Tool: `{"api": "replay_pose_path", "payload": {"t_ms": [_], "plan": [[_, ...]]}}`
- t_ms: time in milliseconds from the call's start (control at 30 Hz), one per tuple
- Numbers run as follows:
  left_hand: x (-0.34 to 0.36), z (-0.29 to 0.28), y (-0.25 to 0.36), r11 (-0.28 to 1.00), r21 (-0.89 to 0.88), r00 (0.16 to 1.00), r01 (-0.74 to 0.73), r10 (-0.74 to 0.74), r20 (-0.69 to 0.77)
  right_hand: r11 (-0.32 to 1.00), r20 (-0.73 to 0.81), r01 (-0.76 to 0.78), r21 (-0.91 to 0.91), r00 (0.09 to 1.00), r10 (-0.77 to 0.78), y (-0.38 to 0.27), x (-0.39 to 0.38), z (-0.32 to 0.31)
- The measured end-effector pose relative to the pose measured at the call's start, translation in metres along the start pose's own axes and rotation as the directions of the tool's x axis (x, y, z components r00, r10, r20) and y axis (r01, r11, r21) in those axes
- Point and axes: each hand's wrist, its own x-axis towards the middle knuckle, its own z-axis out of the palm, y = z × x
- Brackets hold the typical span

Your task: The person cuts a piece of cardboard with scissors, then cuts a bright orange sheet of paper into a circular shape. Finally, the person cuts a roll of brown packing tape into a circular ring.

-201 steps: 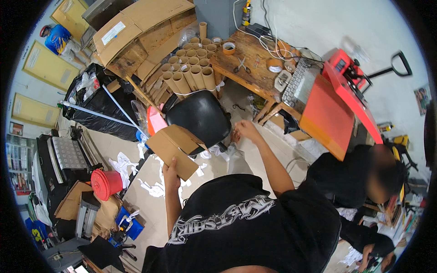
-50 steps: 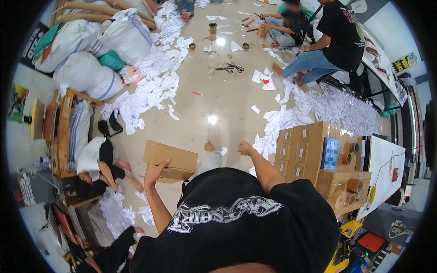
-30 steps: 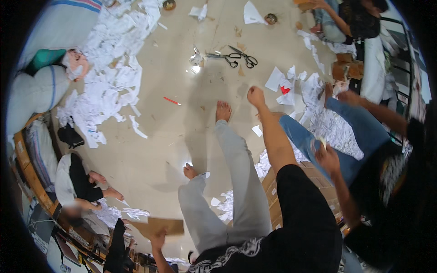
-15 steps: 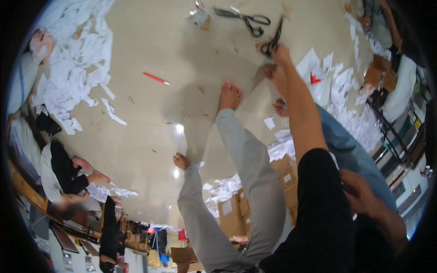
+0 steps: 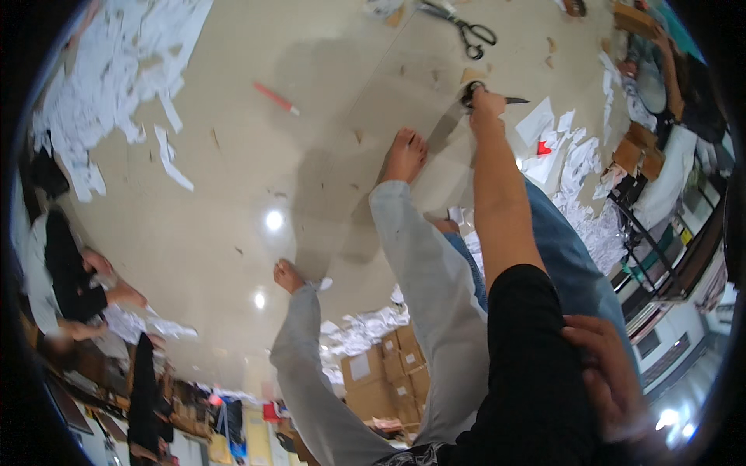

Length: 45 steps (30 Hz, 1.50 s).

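My right hand [image 5: 487, 109], reaching out over the floor from a black sleeve, is closed around a pair of black-handled scissors [image 5: 516, 100]. Their blade points to the right, and the handle loops show at the left of my fingers. Just above and left of that hand lies another pair of scissors [image 5: 472, 36] with black handles. A small brown scrap [image 5: 472, 75] sits on the floor beside the held pair. My left hand is out of the picture.
White paper strips [image 5: 116, 85] heap at the left, with more paper [image 5: 590, 210] at the right. A slim red stick [image 5: 274, 97] lies on the floor. A co-worker's hand [image 5: 602, 369] rests at blue jeans [image 5: 571, 248] close on my right. Cardboard boxes [image 5: 373, 380] stand below.
The scissors in my right hand have turned from pointing up to pointing right. My view has shifted, so the floor things sit elsewhere in the picture.
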Motion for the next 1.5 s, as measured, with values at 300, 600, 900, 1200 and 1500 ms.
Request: {"api": "replay_pose_path", "payload": {"t_ms": [300, 600, 900, 1200, 1500], "plan": [[0.005, 0.023, -0.004, 0.934, 0.203, 0.947, -0.293, 0.312, -0.072, 0.888, -0.013, 0.268, 0.373, 0.959, -0.284, 0.025, 0.002, 0.004], [-0.131, -0.145, -0.062, 1.0, 0.001, 0.999, -0.023, 0.023, 0.029, 0.641, 0.574, -0.364, 0.676, 0.806, -0.148, -0.001, -0.431, 0.0], [-0.533, -0.484, -0.122, 0.346, -0.799, 0.679, 0.491, -0.727, 0.101, 0.928, 0.952, 0.262, -0.264, 0.227, 0.207, 0.061, -0.779, -0.131], [-0.586, -0.644, -0.179, 0.067, -0.993, 0.302, 0.095, -0.953, -0.035, -0.066, 0.798, 0.997, 0.035, 0.012, 0.602, 0.196, -1.068, -0.243], [-0.626, -0.74, -0.34, -0.144, -0.762, -0.116, -0.632, -0.954, 0.276, -0.16, 0.629, 0.819, 0.55, -0.28, 0.725, 0.437, -1.331, -0.288]]}}
